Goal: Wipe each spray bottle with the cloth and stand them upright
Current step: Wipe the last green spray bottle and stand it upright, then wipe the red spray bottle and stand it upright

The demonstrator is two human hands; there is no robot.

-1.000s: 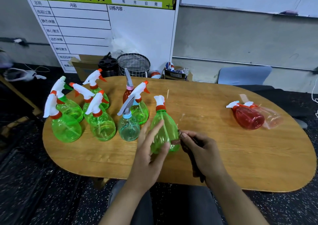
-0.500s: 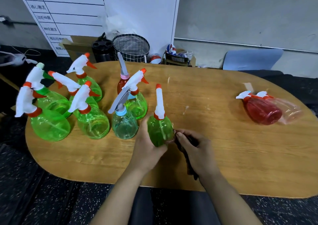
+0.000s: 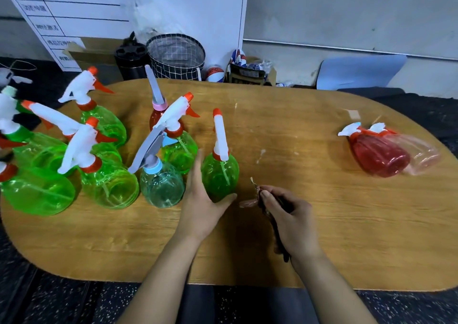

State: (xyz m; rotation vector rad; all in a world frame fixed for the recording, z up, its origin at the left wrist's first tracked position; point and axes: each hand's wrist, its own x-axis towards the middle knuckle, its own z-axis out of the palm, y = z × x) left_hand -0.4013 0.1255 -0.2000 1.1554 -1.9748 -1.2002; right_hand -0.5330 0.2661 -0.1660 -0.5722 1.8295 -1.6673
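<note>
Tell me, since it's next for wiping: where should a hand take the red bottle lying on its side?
Grip the red bottle round its wide belly, from above. It lies flat with its trigger head pointing left and the pale pink bottle tight against its right side, so the top is freest.

This looks like a training or activity room rather than a home. A big printed schedule board (image 3: 104, 13) with ruled rows leans on the bare grey wall (image 3: 347, 11) at upper left, above a speckled dark rubber floor (image 3: 49, 301). Storage clutter sits behind the wooden surface (image 3: 322, 237) at top centre: a cardboard box (image 3: 95, 51), a mesh basket (image 3: 176, 56) and a small ball (image 3: 214, 73).
</note>
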